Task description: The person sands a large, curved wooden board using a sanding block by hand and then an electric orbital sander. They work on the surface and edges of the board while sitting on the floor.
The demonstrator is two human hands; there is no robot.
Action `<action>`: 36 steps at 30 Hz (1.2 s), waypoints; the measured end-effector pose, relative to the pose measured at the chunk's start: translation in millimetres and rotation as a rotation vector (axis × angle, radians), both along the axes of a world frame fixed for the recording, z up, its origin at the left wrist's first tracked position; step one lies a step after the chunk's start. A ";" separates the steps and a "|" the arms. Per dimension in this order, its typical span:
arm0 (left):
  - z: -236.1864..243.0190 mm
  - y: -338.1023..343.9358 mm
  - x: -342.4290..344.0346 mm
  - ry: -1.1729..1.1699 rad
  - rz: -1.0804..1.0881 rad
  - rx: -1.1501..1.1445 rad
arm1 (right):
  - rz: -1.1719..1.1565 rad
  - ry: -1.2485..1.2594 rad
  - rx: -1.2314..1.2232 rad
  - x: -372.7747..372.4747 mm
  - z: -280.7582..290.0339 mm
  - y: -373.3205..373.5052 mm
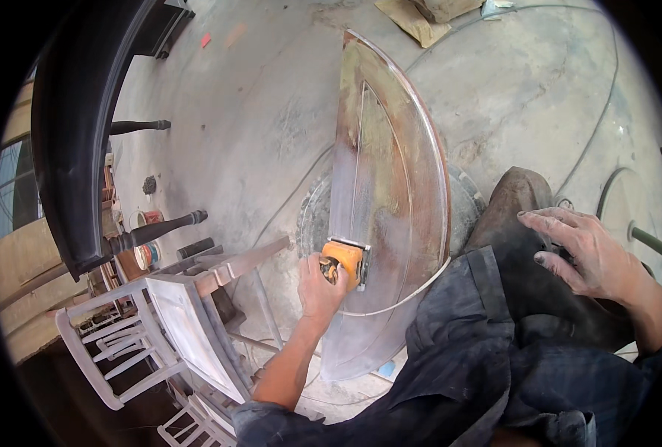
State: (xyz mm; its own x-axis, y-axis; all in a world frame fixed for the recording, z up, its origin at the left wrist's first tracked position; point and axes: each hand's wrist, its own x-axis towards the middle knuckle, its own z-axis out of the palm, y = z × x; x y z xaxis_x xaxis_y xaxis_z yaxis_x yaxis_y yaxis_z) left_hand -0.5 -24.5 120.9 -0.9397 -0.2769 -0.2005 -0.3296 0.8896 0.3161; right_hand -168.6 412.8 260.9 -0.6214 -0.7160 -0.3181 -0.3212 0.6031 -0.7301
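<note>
My left hand (pixel 322 287) is closed round an orange electric sander (pixel 348 262). The sander's pad rests on a half-moon wooden panel (pixel 383 186), near the straight left edge. Brown finish and yellowish patches show over the panel's far part, while the wood around the sander and nearer to me looks pale and greyish. A white cord (pixel 413 296) curves across the panel from near the sander toward my leg. Over my dark-clad right thigh, my right hand (pixel 588 249) hovers or rests, its fingers spread and nothing visible in them; contact with the leg is unclear.
Beneath the panel is a round, dusty support (pixel 312 216). Pale, unpainted chairs (pixel 122 350) crowd the lower left. A black table (pixel 70 149) lies on its side at the left, legs pointing right. Cables (pixel 595 134) cross the concrete floor, and brown paper (pixel 417 26) lies far off.
</note>
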 end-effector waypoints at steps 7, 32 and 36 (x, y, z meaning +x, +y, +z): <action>-6.5 0.7 -40.8 0.047 -0.020 -0.073 | -0.078 -0.004 0.024 -7.4 2.1 9.6; -2.8 0.4 10.4 -0.017 0.032 -0.097 | -0.233 -0.033 -0.036 -10.5 -6.9 20.8; -1.4 6.8 -45.4 0.012 0.004 -0.109 | -0.237 -0.047 -0.001 -16.0 0.3 25.2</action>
